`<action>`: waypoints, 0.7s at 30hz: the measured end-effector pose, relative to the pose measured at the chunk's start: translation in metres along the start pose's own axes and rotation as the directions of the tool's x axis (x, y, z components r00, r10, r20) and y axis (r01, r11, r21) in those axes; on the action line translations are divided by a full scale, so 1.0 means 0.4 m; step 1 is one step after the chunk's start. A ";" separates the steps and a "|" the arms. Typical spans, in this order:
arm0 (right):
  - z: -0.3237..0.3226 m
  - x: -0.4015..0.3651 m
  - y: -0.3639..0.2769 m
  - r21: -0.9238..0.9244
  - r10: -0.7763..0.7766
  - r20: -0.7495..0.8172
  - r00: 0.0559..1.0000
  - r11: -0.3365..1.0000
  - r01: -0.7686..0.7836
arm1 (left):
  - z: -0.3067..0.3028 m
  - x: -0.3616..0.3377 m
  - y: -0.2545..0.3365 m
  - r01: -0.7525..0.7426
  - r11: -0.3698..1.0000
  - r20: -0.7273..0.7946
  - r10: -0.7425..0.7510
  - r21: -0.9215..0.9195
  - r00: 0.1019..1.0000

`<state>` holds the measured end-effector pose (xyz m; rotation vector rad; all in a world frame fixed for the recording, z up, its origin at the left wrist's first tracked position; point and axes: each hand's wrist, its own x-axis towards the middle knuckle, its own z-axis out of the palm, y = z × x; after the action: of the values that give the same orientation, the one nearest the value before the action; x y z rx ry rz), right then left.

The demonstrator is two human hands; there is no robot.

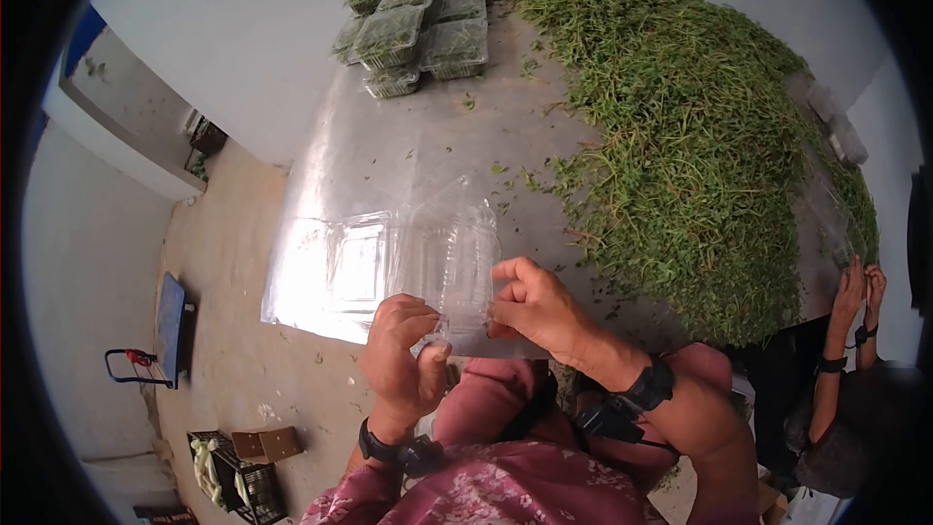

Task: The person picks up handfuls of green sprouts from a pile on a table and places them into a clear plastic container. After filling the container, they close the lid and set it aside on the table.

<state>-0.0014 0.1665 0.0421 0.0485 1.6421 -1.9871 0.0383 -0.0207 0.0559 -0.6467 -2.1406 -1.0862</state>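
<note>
An opened clear plastic clamshell box (pixel 452 258) lies at the near edge of the metal table (pixel 389 141), its two halves side by side. My left hand (pixel 400 355) has its fingers curled in a pinch on the box's near edge. On the right side of the box, my right hand (pixel 544 316) grips the rim between thumb and bent fingers. No greens show inside the box. To the right of my hands spreads a large heap of loose leafy green stems (pixel 680 156).
Filled, closed clamshell boxes (pixel 413 29) are stacked at the back left of the table. At far right, another person's hands (pixel 855 287) work by the heap. A blue trolley (pixel 173 331) and a black crate (pixel 248 486) stand on the floor at left.
</note>
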 end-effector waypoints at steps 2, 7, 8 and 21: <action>-0.007 0.015 0.026 0.025 -0.048 0.034 0.998 0.999 0.047 | 0.010 0.019 0.028 -0.098 0.995 0.098 0.095 0.019 0.991; -0.023 0.026 0.044 0.067 -0.154 0.014 0.988 0.986 0.152 | 0.044 0.020 0.033 -0.145 0.989 0.186 0.148 -0.030 0.971; -0.027 0.029 0.041 0.083 -0.157 0.011 0.987 0.984 0.156 | 0.045 0.021 0.033 -0.142 0.989 0.191 0.146 -0.036 0.971; -0.099 -0.055 -0.166 -0.365 -0.385 -0.145 0.912 0.877 0.312 | 0.040 0.032 0.032 -0.048 0.999 0.202 0.051 -0.019 0.978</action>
<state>-0.0243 0.2179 0.0998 -0.1841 2.2469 -1.9772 0.0332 0.0013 0.0645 -0.8449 -2.2767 -1.0474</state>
